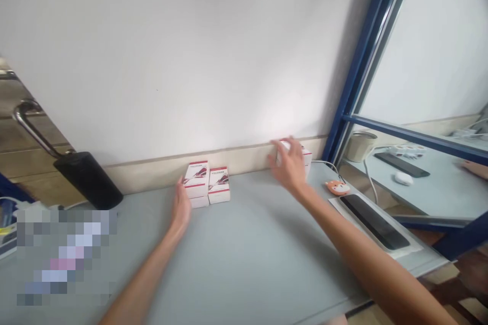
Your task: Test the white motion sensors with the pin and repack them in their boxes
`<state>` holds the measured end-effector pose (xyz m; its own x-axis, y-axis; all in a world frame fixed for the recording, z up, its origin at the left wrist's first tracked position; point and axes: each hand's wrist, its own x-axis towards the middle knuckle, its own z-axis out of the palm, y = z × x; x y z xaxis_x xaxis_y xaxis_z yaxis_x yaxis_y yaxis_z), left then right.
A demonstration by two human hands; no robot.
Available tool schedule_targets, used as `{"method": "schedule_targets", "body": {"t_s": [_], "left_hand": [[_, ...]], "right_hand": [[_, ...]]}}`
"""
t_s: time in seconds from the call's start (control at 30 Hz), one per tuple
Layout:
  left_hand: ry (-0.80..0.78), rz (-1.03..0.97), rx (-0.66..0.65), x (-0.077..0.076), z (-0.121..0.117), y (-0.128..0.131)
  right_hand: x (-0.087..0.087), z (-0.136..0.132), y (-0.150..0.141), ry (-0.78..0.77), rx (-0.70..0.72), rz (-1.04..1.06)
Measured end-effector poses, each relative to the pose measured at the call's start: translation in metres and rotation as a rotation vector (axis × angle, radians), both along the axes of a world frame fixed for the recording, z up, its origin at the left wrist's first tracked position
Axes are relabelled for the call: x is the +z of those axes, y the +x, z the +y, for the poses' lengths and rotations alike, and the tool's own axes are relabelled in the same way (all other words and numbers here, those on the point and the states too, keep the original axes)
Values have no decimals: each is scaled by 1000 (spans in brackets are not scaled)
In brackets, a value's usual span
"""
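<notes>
Red-and-white boxes [196,191] stand by the wall [190,61]; your left hand [182,207], open, flanks them, perhaps keeping them square, while your right hand [290,168] covers more boxes [307,158], grip unclear.

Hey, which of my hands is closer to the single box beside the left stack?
Left. Your left hand is at the left side of that stack, which stands between it and the single box; your right hand is farther off, by boxes further right.
</notes>
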<state>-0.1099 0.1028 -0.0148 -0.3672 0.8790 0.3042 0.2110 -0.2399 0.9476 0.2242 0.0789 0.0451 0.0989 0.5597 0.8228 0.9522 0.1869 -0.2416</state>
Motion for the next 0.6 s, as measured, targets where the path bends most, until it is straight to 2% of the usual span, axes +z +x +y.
{"method": "schedule_targets", "body": {"t_s": [0.07,0.1,0.17,0.23,0.3,0.33,0.4,0.47,0.5,0.53,0.6], "left_hand": [[70,58,101,6,-13,10],[147,117,138,10,-21,16],[423,395,174,14,-38,31],[576,536,111,14,-54,46],[586,569,-25,8,-68,57],[523,563,-154,4,-74,60],[264,488,-437,-4,-82,65],[49,328,-661,-9,-88,69],[2,228,-742,-9,-91,71],[-11,133,-808,-8,-93,73],[13,30,-878,-1,-98,78]], "right_hand": [[-4,-2,40,-14,-165,-3],[-7,-2,54,-64,-204,3],[-14,-2,74,-176,-239,53],[-17,-4,83,-215,-223,108],[-17,-8,83,-130,-157,202],[-16,-12,80,-64,-98,276],[-15,-23,64,-11,90,459],[-20,-40,38,-120,359,577],[-24,-50,24,-199,493,596],[-29,-60,10,-292,610,581],[-39,-78,-12,-484,823,404]]}}
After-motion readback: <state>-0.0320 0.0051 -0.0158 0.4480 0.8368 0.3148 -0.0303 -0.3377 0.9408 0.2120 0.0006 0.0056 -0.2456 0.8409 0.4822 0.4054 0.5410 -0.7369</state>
